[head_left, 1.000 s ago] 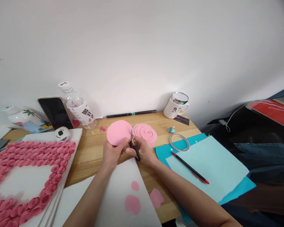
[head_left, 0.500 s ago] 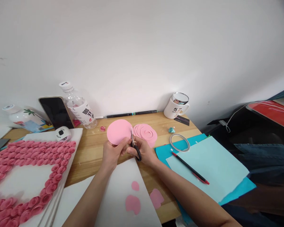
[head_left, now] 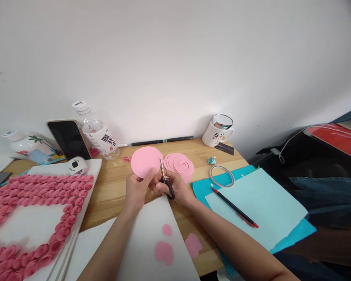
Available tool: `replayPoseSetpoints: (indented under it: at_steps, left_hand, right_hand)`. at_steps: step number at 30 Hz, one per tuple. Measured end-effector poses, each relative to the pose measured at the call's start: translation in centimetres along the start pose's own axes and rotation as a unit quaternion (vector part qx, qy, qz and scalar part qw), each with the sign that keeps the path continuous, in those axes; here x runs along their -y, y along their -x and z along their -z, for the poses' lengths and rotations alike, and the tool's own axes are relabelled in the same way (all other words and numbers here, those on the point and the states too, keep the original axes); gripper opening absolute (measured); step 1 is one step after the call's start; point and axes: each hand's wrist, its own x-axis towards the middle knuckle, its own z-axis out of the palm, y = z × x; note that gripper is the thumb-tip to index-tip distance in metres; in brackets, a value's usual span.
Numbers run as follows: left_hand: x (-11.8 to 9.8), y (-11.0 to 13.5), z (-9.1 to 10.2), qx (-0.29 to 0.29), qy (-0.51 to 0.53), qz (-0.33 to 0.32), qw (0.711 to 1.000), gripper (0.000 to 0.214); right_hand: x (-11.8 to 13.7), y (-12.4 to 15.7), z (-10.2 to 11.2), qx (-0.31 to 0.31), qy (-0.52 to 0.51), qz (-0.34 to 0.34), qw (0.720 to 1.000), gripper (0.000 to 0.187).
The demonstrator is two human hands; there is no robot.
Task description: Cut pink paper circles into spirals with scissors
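Observation:
My left hand (head_left: 138, 190) pinches the lower edge of a pink paper circle (head_left: 145, 160) and holds it up over the wooden desk (head_left: 114, 186). My right hand (head_left: 175, 189) grips small black-handled scissors (head_left: 165, 180), whose blades point up at the circle's right edge. Just behind the scissors lies a pile of pink paper spirals (head_left: 180, 165). Under my forearms lies a white sheet (head_left: 146, 234) with pink scraps (head_left: 164, 251) on it.
A white board covered with pink paper roses (head_left: 32, 210) lies at the left. Behind it are a phone (head_left: 68, 138), two bottles (head_left: 97, 132) and a small white device (head_left: 77, 165). A mug (head_left: 218, 130), a tape ring (head_left: 221, 176), a red pen (head_left: 235, 208) and blue paper sheets (head_left: 257, 203) are at the right.
The pink circle has been turned and lifted slightly in my left hand, with the scissors staying at its right edge. Little else has moved.

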Motion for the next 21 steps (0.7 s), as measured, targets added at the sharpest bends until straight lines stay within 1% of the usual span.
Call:
replayPoseSetpoints:
  at_steps: [3,7,10,15,21]
  left_hand:
    - [0.09,-0.07,0.07,-0.008,0.006,-0.005,1.0,0.031]
    - [0.28,-0.12,0.13,-0.005,-0.011,0.003,1.0,0.027]
    - [0.43,-0.16,0.12,0.001,-0.018,0.009,1.0,0.028]
    - [0.44,-0.2,0.14,-0.001,-0.027,0.005,1.0,0.029]
    - [0.21,-0.14,0.2,0.005,-0.03,-0.003,1.0,0.029]
  right_hand:
    - [-0.06,-0.01,-0.12,0.003,-0.008,0.003,1.0,0.041]
    - [-0.23,-0.17,0.02,0.027,-0.029,0.038,0.999,0.04]
    - [-0.27,-0.27,0.2,0.027,-0.021,0.055,0.998,0.039]
    - [-0.33,-0.27,0.26,0.018,-0.014,0.056,0.998,0.04]
    - [-0.25,-0.33,0.06,0.031,-0.029,0.051,0.998,0.039]
